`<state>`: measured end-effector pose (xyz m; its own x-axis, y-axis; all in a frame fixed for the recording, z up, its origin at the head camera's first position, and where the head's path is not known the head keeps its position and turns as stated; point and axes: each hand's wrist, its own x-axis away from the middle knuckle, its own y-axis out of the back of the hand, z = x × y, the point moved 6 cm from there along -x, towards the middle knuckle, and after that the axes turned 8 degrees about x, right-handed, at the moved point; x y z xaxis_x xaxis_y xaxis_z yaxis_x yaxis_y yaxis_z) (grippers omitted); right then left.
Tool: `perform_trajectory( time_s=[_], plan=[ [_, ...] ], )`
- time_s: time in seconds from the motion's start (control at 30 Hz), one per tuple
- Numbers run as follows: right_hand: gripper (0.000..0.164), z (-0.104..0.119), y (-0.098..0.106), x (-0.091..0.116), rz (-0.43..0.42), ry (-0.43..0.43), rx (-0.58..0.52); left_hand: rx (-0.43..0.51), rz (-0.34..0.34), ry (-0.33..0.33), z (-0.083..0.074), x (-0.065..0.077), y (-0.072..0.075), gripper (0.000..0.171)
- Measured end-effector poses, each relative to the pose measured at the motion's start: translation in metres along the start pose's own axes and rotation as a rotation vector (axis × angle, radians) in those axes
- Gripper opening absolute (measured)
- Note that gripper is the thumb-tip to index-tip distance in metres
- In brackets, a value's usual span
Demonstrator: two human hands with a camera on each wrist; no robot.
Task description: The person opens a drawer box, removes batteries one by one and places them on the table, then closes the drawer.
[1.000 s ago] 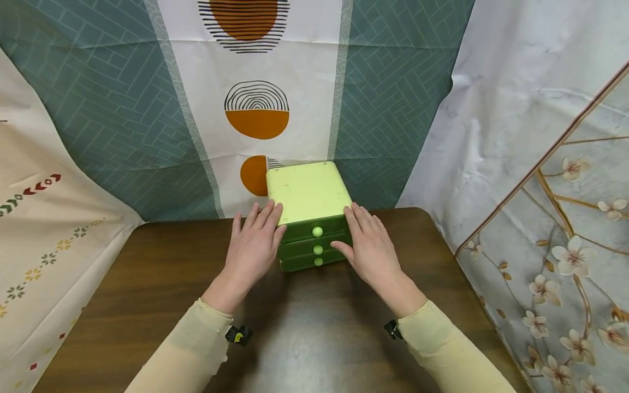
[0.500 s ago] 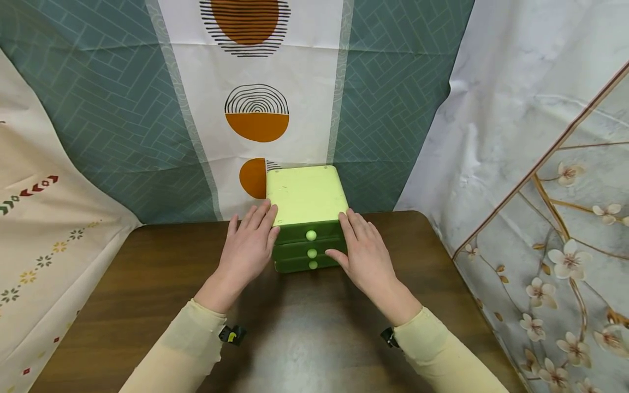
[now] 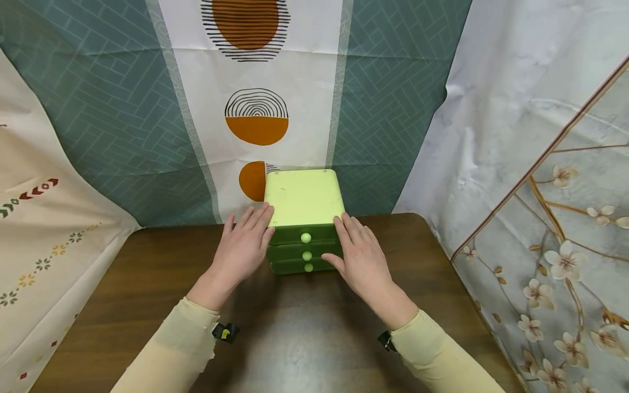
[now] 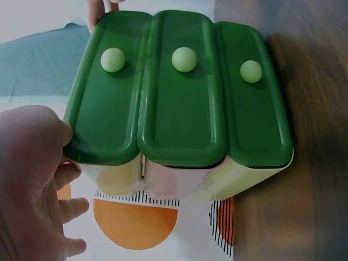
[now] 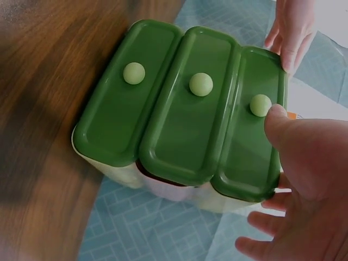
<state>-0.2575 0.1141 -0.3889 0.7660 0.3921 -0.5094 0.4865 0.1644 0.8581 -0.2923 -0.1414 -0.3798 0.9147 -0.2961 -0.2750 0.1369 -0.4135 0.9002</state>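
A small drawer box point(image 3: 303, 196) with a pale yellow-green top stands at the table's back, against the hanging cloth. Its front has three dark green drawers point(image 4: 182, 109), each with a round light green knob point(image 5: 201, 85); all three look pushed in, the middle one standing slightly proud. My left hand point(image 3: 242, 245) lies along the box's left side, fingers straight, fingertips at the upper edge. On the opposite side my right hand point(image 3: 362, 256) touches the upper right corner with extended fingers, its thumb in front of the drawer faces. Fingertips beyond the sides are partly hidden in the wrist views.
The brown wooden table point(image 3: 304, 333) carries the box. A teal and white patterned cloth point(image 3: 393, 109) hangs right behind it. Cream cloth point(image 3: 54, 262) borders the left side, and a flowered white cloth point(image 3: 550, 218) the right.
The box has turned slightly, its front now squarer to me, and sits a little further left in view. Both hands have shifted left with it, staying at its sides.
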Motion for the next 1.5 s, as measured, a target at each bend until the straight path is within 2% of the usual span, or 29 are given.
perform_trajectory(
  time_s=[0.37, 0.8, 1.23, 1.33, 1.5],
  plan=[
    [0.089, 0.005, 0.001, -0.001, 0.021, 0.01, 0.018, 0.039, 0.025, 0.005, 0.01, -0.002, 0.001, 0.062],
    [0.089, 0.002, 0.001, -0.003, 0.016, 0.005, -0.01, 0.069, 0.046, 0.006, 0.005, -0.008, 0.004, 0.066],
    [0.088, -0.001, -0.005, -0.007, 0.024, -0.001, -0.025, 0.049, 0.057, 0.02, 0.005, -0.015, 0.005, 0.071],
    [0.088, -0.002, -0.006, -0.008, 0.036, -0.007, -0.033, 0.05, 0.06, 0.021, 0.004, -0.019, 0.009, 0.069],
    [0.089, -0.002, -0.007, -0.008, 0.056, -0.018, -0.041, 0.096, 0.07, 0.039, 0.006, -0.035, 0.015, 0.065]
  ],
)
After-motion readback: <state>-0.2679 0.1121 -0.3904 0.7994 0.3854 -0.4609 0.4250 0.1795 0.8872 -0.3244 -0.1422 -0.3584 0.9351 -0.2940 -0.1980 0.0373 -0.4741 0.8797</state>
